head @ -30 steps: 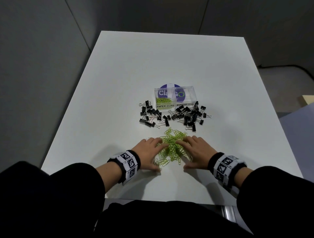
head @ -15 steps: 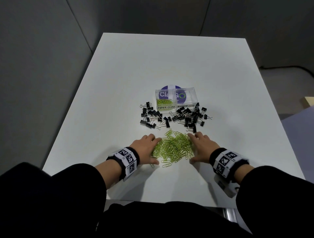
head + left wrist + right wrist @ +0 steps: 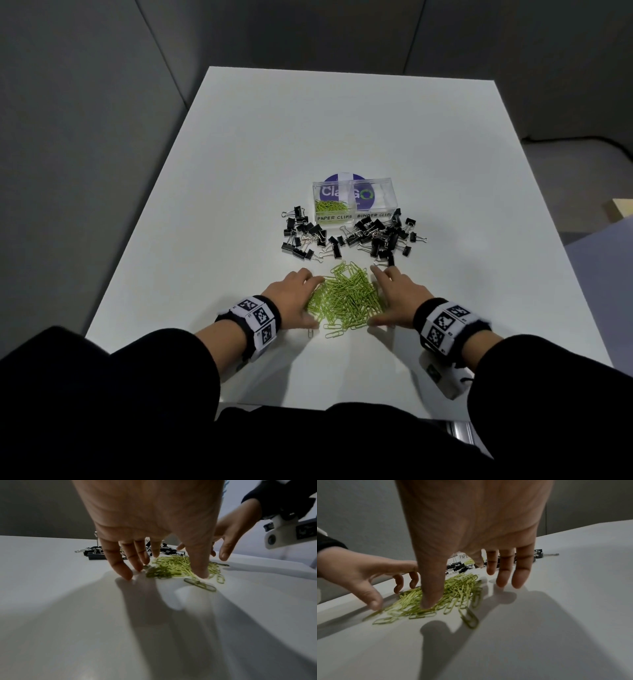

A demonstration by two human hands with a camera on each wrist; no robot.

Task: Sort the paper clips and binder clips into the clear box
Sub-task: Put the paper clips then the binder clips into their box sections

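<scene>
A heap of green paper clips lies on the white table near its front edge. My left hand rests at the heap's left side and my right hand at its right side, both with fingers spread and holding nothing. In the left wrist view the left hand's fingertips touch the table beside the paper clips. In the right wrist view the thumb presses on the paper clips. Black binder clips lie scattered in front of the clear box, whose left compartment holds some green clips.
The box has two compartments labelled PAPER CLIPS and BINDER CLIPS, with a purple round sticker behind it. A few stray paper clips lie just nearer than the heap. Grey walls surround the table.
Both hands have drawn apart from the top of the heap to its two sides, and the paper clips now lie spread wider between them.
</scene>
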